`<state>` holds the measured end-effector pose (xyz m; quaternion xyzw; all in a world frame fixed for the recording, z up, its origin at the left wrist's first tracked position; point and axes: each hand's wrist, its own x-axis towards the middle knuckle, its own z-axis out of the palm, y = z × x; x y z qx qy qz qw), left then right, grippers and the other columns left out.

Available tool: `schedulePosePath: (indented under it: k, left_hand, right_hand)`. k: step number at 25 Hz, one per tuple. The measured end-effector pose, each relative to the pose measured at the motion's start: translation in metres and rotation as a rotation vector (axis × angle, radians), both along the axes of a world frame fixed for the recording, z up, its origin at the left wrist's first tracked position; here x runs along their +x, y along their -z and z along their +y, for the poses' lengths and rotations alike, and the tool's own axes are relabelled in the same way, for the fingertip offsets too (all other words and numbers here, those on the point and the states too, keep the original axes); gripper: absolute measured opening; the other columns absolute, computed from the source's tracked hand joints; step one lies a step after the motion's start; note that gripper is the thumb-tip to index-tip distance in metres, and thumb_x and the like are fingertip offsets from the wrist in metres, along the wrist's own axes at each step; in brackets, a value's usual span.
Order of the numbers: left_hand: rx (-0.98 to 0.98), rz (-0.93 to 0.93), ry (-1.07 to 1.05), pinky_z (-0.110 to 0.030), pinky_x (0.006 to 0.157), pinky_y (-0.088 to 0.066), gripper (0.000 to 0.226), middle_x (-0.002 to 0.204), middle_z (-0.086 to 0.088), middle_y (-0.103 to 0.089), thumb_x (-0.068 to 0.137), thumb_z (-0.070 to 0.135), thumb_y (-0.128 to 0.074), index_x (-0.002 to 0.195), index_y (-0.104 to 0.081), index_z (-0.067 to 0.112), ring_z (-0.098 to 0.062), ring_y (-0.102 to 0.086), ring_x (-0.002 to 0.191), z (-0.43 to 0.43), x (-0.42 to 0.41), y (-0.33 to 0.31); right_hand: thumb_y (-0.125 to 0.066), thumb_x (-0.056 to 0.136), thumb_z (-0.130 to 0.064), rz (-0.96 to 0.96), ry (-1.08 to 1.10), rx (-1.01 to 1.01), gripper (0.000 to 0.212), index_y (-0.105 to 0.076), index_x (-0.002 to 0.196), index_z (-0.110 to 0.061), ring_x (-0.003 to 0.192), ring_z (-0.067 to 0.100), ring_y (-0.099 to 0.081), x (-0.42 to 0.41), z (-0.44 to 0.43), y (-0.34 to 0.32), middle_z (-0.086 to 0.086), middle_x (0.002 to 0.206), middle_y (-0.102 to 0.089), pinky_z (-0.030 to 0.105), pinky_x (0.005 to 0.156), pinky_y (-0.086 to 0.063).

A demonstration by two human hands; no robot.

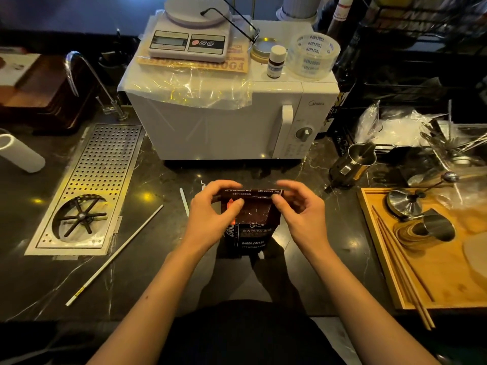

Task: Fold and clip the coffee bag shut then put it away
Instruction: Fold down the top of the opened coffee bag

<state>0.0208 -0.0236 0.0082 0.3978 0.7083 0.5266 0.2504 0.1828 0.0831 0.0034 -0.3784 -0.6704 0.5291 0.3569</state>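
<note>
While we have only the one head view, we take it line by line.

Bag: the coffee bag [250, 225] stands upright on the dark counter [163, 185] at the centre of the frame, just in front of the microwave [224, 122].
Left hand: our left hand [214, 206] pinches the bag's top edge at its left end, thumb in front, fingers behind.
Right hand: our right hand [303, 206] grasps the same top edge at its right end.
Done so far: we judge the top strip is being turned over; at least one fold seems begun.
Left to do: finishing the fold, clipping, putting the bag away.
Clip: we see no clear clip; the white sticks [113, 255] on the counter, lower left of centre, might serve as a sealing bar, though we cannot tell.
Hidden: the fingers behind the bag, the number of folds, and the bag's base in shadow.
Storage place: not identifiable here.
</note>
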Motion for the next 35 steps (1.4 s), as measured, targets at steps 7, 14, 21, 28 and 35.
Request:
schedulePosePath:
  k: [7, 14, 21, 28, 35]
  left_hand:
    - [0.067, -0.189, -0.021, -0.025, 0.068, -0.058, 0.014, 0.088, 0.005, -0.070, 0.081, 0.015, -0.077, 0.092, -0.069, 0.015, -0.007, -0.069, 0.082, 0.013, 0.011, 0.000]
    - [0.096, -0.324, -0.021, -0.032, 0.071, -0.060, 0.014, 0.085, 0.003, -0.073, 0.079, 0.010, -0.077, 0.088, -0.072, 0.020, -0.017, -0.071, 0.086, 0.015, 0.010, 0.007]
    - [0.102, -0.440, -0.076, -0.034, 0.075, -0.058, 0.010, 0.083, 0.004, -0.073, 0.080, 0.013, -0.076, 0.085, -0.074, 0.022, -0.017, -0.071, 0.087, 0.019, 0.012, 0.012]
    - [0.094, -0.527, -0.134, -0.031, 0.071, -0.058, 0.003, 0.079, 0.002, -0.072, 0.084, 0.018, -0.072, 0.082, -0.071, 0.021, -0.014, -0.071, 0.080, 0.021, 0.019, 0.014]
    - [0.100, -0.451, -0.145, -0.029, 0.071, -0.059, 0.005, 0.079, 0.006, -0.072, 0.090, 0.020, -0.066, 0.087, -0.069, 0.021, -0.008, -0.070, 0.079, 0.021, 0.025, 0.013]
  right_hand:
    - [-0.070, 0.086, -0.003, 0.071, 0.027, -0.078, 0.015, -0.071, 0.092, -0.016, 0.084, 0.009, -0.072, -0.002, -0.005, -0.002, -0.001, 0.087, -0.074, 0.022, 0.074, -0.058]
    - [-0.069, 0.088, -0.013, 0.023, -0.047, -0.095, 0.004, -0.071, 0.089, -0.010, 0.079, 0.013, -0.067, -0.012, -0.003, -0.004, 0.005, 0.084, -0.070, 0.032, 0.074, -0.057]
    - [-0.067, 0.090, -0.021, -0.030, -0.070, -0.031, 0.006, -0.073, 0.089, -0.023, 0.087, 0.011, -0.069, -0.025, -0.006, -0.001, -0.008, 0.086, -0.073, 0.041, 0.082, -0.058]
    - [-0.068, 0.089, -0.021, -0.046, 0.054, 0.024, 0.008, -0.070, 0.083, -0.027, 0.080, 0.009, -0.067, -0.035, -0.012, 0.005, -0.011, 0.078, -0.070, 0.036, 0.076, -0.057]
    - [-0.068, 0.089, -0.019, -0.006, 0.125, -0.034, 0.011, -0.070, 0.081, -0.027, 0.079, 0.007, -0.066, -0.035, -0.014, 0.011, -0.009, 0.079, -0.069, 0.032, 0.074, -0.056]
